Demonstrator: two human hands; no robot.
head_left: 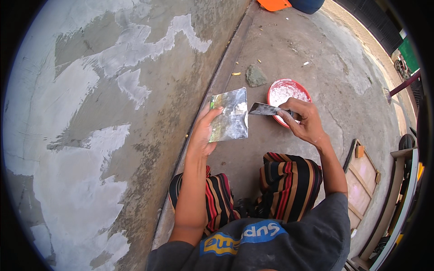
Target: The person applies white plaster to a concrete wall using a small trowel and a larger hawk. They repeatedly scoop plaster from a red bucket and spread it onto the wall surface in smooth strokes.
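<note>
In my left hand [204,128] is a flat, square metal plate [226,124], gripped at its left edge with the thumb on top. A small dab of white putty [241,108] sits near the plate's right edge. My right hand [305,121] is closed on the handle of a putty knife [263,109]. The knife's blade points left, its tip close beside the plate's right edge; whether they touch I cannot tell. Behind and partly under my right hand stands a red bowl [294,82] with white putty inside.
A grey concrete wall [156,99] with white putty patches rises on the left. A stone [256,75] lies on the floor beyond the plate. An orange object [274,4] is at the far top. A wood-framed panel [363,180] and a metal-edged frame [398,203] are at the right.
</note>
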